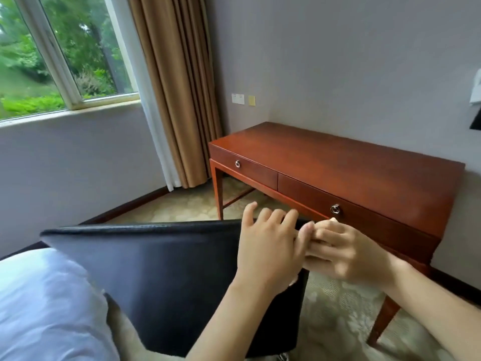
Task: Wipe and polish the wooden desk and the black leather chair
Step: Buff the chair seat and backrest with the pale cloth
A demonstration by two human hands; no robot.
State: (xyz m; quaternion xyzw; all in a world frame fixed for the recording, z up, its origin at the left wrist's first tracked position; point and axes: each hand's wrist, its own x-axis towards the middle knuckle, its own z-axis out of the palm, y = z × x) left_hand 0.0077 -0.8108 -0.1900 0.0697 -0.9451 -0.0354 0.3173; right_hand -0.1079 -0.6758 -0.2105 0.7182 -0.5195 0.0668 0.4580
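The black leather chair [166,269] stands in front of me with its back toward me. My left hand [268,246] lies over the right end of the backrest's top edge, fingers spread and relaxed. My right hand [343,254] is pressed against the left hand's outer side with its fingers curled. What those fingers hold, if anything, is hidden. A small pale scrap shows under my left palm; I cannot tell what it is. The reddish wooden desk [351,165] with two ring-pull drawers stands beyond the chair against the grey wall, its top bare.
White bedding [44,308] fills the lower left corner beside the chair. A window [52,61] and a tan curtain [171,87] are on the left wall. Patterned carpet [333,321] lies between chair and desk. A dark object [475,121] hangs at the right edge.
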